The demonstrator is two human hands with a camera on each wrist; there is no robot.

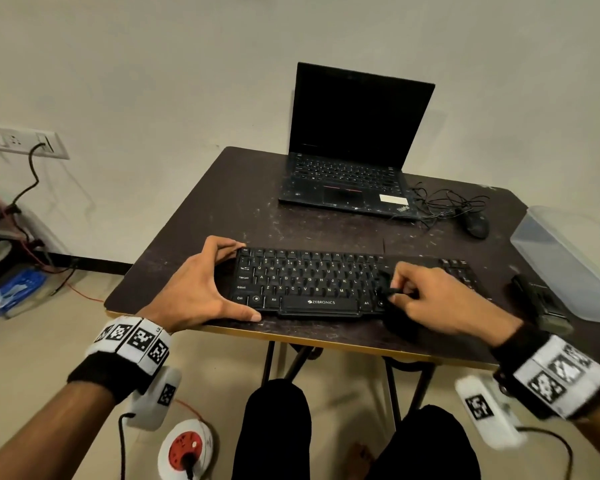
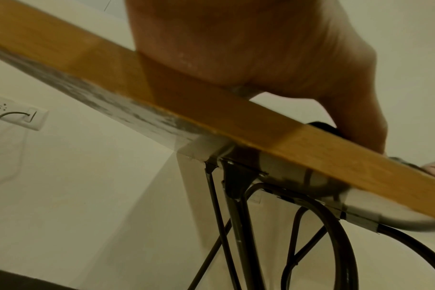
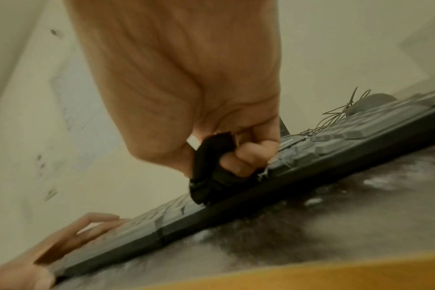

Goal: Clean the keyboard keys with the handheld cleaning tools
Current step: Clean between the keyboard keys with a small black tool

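Note:
A black Zebronics keyboard (image 1: pixel 309 278) lies on the dark table (image 1: pixel 222 209) near its front edge. My left hand (image 1: pixel 198 289) grips the keyboard's left end, fingers curled over the far corner and thumb along the front edge. My right hand (image 1: pixel 420 299) pinches a small black cleaning brush (image 1: pixel 388 291) and holds its tip on the keys at the right end of the letter block. In the right wrist view the brush (image 3: pixel 209 170) sits between curled fingers, its tip on the keyboard (image 3: pixel 355 135). The left wrist view shows only my left hand's palm (image 2: pixel 261 49) above the table's wooden edge (image 2: pixel 211 111).
An open black laptop (image 1: pixel 354 161) stands at the back of the table. A black mouse (image 1: pixel 477 223) with tangled cable lies to its right. A clear plastic box (image 1: pixel 568 258) and a dark oblong object (image 1: pixel 541 303) sit at the right edge. My knees are under the table.

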